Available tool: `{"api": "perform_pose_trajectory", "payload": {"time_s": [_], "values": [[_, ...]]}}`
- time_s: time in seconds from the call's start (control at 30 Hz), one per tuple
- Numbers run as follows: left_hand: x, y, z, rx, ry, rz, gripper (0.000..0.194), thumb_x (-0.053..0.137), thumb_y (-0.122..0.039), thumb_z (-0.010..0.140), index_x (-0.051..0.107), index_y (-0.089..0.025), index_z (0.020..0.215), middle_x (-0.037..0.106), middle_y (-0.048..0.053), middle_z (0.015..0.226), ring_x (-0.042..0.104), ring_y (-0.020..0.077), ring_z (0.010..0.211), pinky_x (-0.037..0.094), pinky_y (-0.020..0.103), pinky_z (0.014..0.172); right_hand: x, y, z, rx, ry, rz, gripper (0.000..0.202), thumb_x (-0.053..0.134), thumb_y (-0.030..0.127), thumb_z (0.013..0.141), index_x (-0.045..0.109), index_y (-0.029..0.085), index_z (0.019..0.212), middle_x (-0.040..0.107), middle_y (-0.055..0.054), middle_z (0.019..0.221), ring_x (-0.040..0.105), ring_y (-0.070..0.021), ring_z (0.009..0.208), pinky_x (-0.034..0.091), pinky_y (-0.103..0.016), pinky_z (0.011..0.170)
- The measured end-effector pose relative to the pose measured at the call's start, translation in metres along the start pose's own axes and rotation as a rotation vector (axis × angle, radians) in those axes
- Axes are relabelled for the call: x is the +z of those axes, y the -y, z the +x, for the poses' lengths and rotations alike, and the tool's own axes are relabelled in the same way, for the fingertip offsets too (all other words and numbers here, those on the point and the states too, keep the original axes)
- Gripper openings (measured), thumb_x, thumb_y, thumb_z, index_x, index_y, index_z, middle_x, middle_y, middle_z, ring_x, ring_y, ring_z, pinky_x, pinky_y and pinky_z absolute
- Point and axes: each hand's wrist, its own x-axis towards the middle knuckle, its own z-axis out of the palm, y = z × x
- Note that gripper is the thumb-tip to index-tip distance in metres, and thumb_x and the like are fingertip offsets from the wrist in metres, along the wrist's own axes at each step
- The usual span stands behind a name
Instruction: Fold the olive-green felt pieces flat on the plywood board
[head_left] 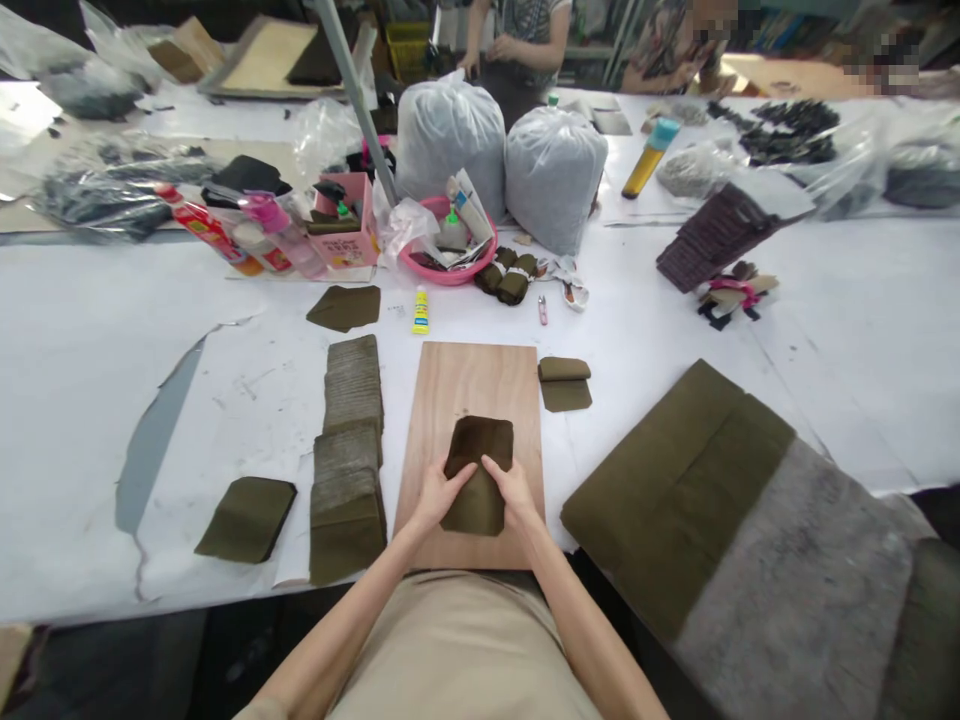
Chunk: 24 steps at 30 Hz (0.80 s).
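Over a wooden board [435, 400] I hold an olive fabric piece [480, 500] with cut corners; its upper half looks darker. My left hand [441, 490] grips its left edge, thumb on top and fingers hidden beneath. On the opposite edge my right hand [513, 490] pinches it the same way, the thumbs almost meeting at the middle. Left of the board lies a long row of overlapping olive fabric pieces [349, 460]. A small stack of fabric pieces [247, 520] sits further left. Right of the board rests a partly folded fabric piece [565, 384].
A large olive and grey fabric sheet [682, 490] hangs over the table edge at right. Behind the board are a yellow glue tube [421, 312], a pink basket [450, 272], bottles [277, 235] and white sacks [450, 140]. Other people [517, 45] work across the table.
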Motion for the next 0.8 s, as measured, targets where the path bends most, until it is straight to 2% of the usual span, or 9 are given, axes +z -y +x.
{"api": "perform_pose_trajectory", "payload": {"time_s": [0.07,0.23,0.37,0.43,0.53,0.6,0.63,0.73,0.8], "values": [[-0.008,-0.003,0.011,0.005,0.008,0.011,0.042,0.079,-0.037,0.064,0.067,-0.014,0.098,0.072,0.009,0.098,0.067,0.0235,0.09,0.054,0.03,0.079,0.008,0.004,0.008,0.013,0.01,0.022,0.042,0.065,0.046,0.074,0.061,0.017,0.104,0.071,-0.01,0.097,0.067,-0.0249,0.086,0.054,-0.039,0.076],[-0.025,-0.004,0.032,-0.29,0.08,-0.218,0.043,0.074,-0.043,0.07,0.066,-0.012,0.098,0.073,0.013,0.09,0.069,0.0235,0.077,0.057,0.033,0.072,0.027,0.011,0.024,-0.267,-0.055,-0.267,0.034,0.068,0.041,0.072,0.065,0.022,0.1,0.069,-0.007,0.101,0.063,-0.0242,0.096,0.049,-0.039,0.089],[-0.033,-0.008,0.047,-0.103,0.021,-0.129,0.05,0.079,-0.037,0.065,0.064,-0.015,0.107,0.071,0.01,0.103,0.068,0.0229,0.091,0.055,0.031,0.08,0.037,0.011,0.042,-0.02,0.051,-0.099,0.04,0.064,0.045,0.075,0.063,0.017,0.103,0.071,-0.01,0.097,0.067,-0.0251,0.086,0.055,-0.038,0.075],[-0.037,-0.013,0.055,-0.07,0.021,-0.086,0.053,0.081,-0.037,0.063,0.063,-0.014,0.108,0.071,0.01,0.104,0.068,0.023,0.092,0.056,0.031,0.081,0.041,0.01,0.049,0.039,0.038,-0.111,0.041,0.063,0.046,0.076,0.063,0.014,0.102,0.071,-0.012,0.094,0.068,-0.026,0.082,0.055,-0.038,0.072],[-0.04,-0.019,0.065,-0.23,0.065,-0.171,0.05,0.076,-0.042,0.068,0.064,-0.011,0.104,0.073,0.013,0.092,0.07,0.0235,0.078,0.058,0.035,0.073,0.047,0.012,0.054,-0.168,-0.073,-0.299,0.039,0.065,0.042,0.075,0.064,0.016,0.104,0.07,-0.01,0.099,0.066,-0.0256,0.092,0.051,-0.039,0.085],[-0.04,-0.02,0.07,-0.257,0.065,-0.234,0.049,0.074,-0.044,0.07,0.063,-0.011,0.104,0.073,0.013,0.09,0.07,0.0238,0.076,0.058,0.036,0.073,0.05,0.015,0.057,-0.261,-0.074,-0.319,0.038,0.066,0.039,0.075,0.063,0.019,0.107,0.069,-0.008,0.105,0.064,-0.0241,0.098,0.048,-0.039,0.092],[-0.039,-0.021,0.072,-0.216,0.045,-0.231,0.049,0.074,-0.043,0.07,0.063,-0.012,0.105,0.073,0.012,0.092,0.07,0.024,0.079,0.057,0.036,0.076,0.052,0.016,0.059,-0.236,-0.056,-0.264,0.039,0.067,0.039,0.074,0.063,0.02,0.108,0.069,-0.008,0.106,0.064,-0.0236,0.098,0.048,-0.038,0.092],[-0.038,-0.021,0.08,0.004,-0.04,-0.08,0.047,0.077,-0.039,0.066,0.064,-0.015,0.105,0.071,0.009,0.103,0.067,0.024,0.096,0.054,0.034,0.087,0.056,0.016,0.068,0.048,0.002,0.004,0.043,0.069,0.044,0.071,0.062,0.017,0.104,0.071,-0.01,0.099,0.067,-0.0251,0.089,0.054,-0.038,0.08],[-0.04,-0.023,0.088,0.082,-0.051,-0.002,0.046,0.078,-0.037,0.065,0.065,-0.016,0.104,0.07,0.008,0.106,0.065,0.023,0.1,0.052,0.032,0.09,0.059,0.014,0.074,0.169,0.017,0.097,0.044,0.067,0.046,0.073,0.061,0.014,0.102,0.071,-0.012,0.096,0.068,-0.0263,0.084,0.056,-0.039,0.074]]}}
